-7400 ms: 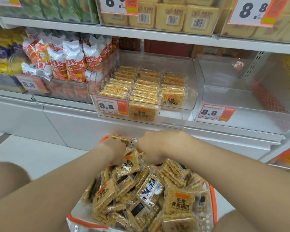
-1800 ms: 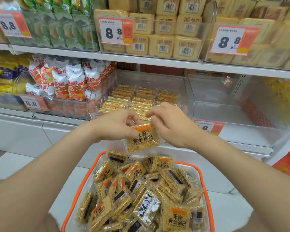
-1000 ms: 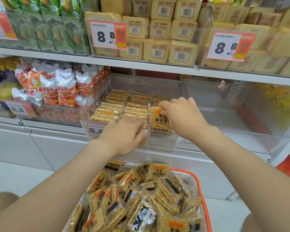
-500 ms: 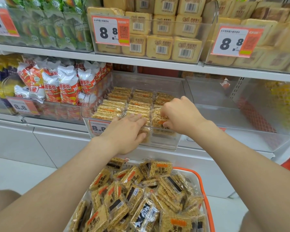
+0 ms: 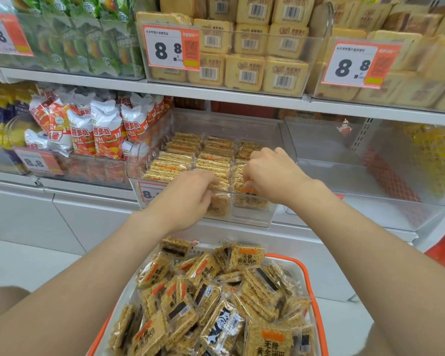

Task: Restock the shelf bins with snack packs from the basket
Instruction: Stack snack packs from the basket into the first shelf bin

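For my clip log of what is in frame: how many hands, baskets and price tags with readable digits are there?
Hands: 2, left hand and right hand
Baskets: 1, orange-rimmed basket
Price tags with readable digits: 5
Total: 8

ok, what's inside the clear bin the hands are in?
The clear bin holds three rows of snack packs standing on edge. The left hand and right hand cover the front of the middle and right rows; anything beneath the packs is hidden.
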